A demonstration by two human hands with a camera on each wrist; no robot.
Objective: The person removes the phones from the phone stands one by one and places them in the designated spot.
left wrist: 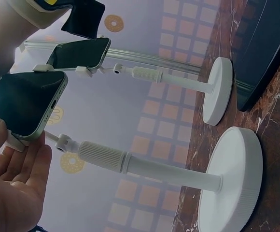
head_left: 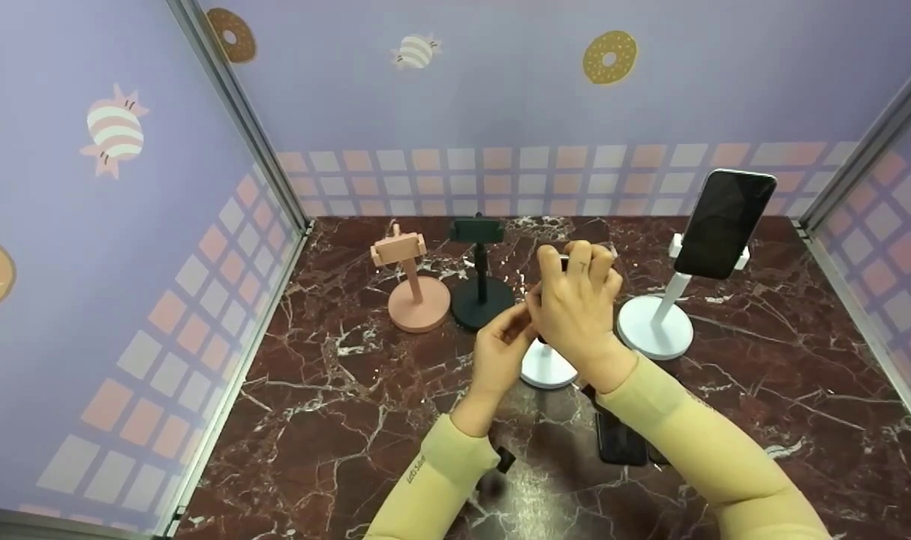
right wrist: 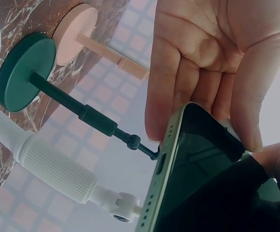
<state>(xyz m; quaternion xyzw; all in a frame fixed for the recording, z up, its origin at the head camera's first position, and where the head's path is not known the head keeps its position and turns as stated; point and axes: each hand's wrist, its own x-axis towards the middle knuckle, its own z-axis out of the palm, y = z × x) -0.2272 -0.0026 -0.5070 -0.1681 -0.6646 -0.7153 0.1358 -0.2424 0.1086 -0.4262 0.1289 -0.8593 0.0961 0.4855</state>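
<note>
A smartphone [left wrist: 29, 99] sits sideways in the clamp of a white phone stand [left wrist: 174, 174], whose round base [head_left: 549, 371] rests on the table. My left hand [head_left: 500, 360] holds the phone at its clamped edge, thumb in front and fingers behind. From the opposite side my right hand [head_left: 575, 304] grips the same phone [right wrist: 188, 159], its thumb by the white clamp and its fingers curled behind. The head view hides most of the phone and clamp behind the right hand.
A pink stand [head_left: 418, 304] and a dark green stand [head_left: 482, 300] stand to the left. Another white stand [head_left: 654, 328] holds a black-screened phone [head_left: 726, 225] on the right. A dark phone [head_left: 622, 439] lies near my right forearm. Patterned panels [head_left: 500, 90] enclose the marbled table.
</note>
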